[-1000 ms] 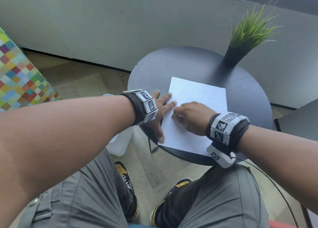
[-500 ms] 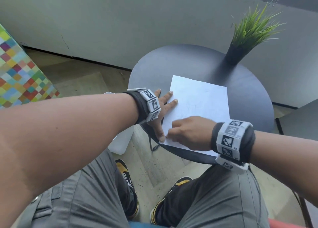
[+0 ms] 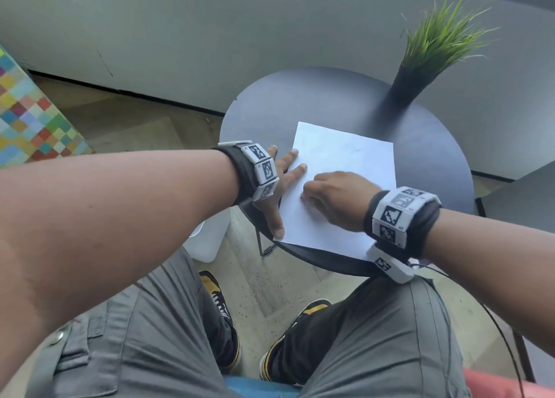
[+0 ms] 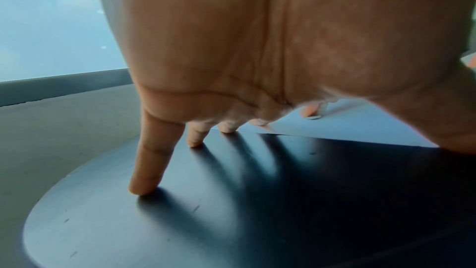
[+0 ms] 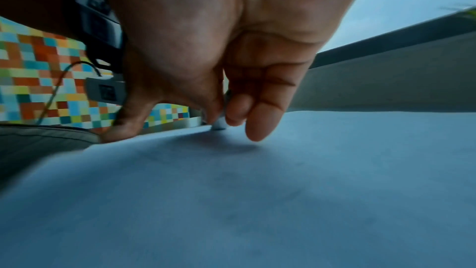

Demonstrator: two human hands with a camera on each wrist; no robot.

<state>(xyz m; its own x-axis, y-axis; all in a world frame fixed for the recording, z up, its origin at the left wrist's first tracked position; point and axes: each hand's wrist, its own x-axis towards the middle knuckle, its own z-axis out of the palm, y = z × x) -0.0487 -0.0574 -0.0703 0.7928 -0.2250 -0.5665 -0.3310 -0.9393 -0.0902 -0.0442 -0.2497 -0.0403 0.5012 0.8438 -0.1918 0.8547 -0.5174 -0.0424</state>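
Observation:
A white sheet of paper [image 3: 345, 157] lies on a round dark table [image 3: 300, 97]. My left hand [image 3: 285, 175] is spread flat at the sheet's left edge; its fingers [image 4: 146, 170] are straight, with tips on the table and the paper [image 4: 347, 129]. My right hand [image 3: 309, 196] rests on the paper [image 5: 283, 191] near the sheet's left edge. Its thumb and curled fingers pinch a small white object [image 5: 219, 125] and hold it against the sheet. From the head view that object is hidden under the hand.
A green grass plant [image 3: 441, 37] in a tall dark pot [image 3: 405, 88] stands at the table's far right. A grey wall runs behind. A multicoloured checkered block [image 3: 27, 118] is at the left. A white item [image 3: 207, 238] sits on the floor under the table. My knees are below its near edge.
My right hand slid down the paper toward the near edge, then back up to the middle of its left side. The left hand stayed spread in place.

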